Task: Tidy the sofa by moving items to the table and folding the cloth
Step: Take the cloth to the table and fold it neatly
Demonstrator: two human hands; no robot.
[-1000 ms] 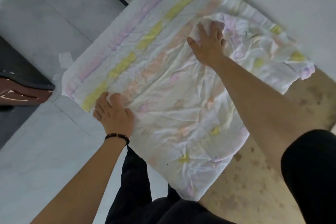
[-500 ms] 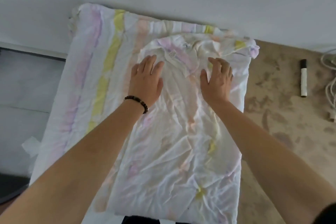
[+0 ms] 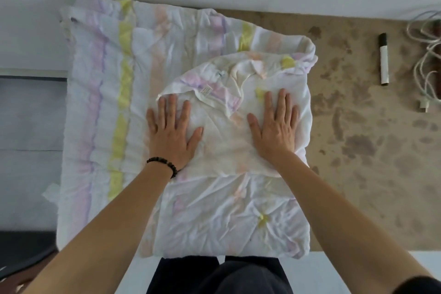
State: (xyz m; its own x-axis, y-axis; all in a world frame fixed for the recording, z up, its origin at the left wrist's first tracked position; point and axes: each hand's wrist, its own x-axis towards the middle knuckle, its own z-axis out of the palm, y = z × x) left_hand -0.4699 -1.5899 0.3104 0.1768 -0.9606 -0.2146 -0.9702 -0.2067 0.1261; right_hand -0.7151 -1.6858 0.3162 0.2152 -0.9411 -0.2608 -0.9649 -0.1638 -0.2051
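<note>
- Probably light, limp, quick to crease: crumpled pastel-striped white cloth (image 3: 214,210).
- Pressed flat on its folded flap: left hand (image 3: 173,137) and right hand (image 3: 274,131), fingers (image 3: 282,102) straight, gripping nothing.
- Best pinched at corners.

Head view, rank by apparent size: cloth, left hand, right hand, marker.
1. cloth
2. left hand and right hand: look alike, not ranked
3. marker, though it lies farther from the camera

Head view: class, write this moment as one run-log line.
left hand: flat on pastel-striped white cloth | right hand: flat on cloth | black-and-white marker: lying on brown mottled surface
</note>
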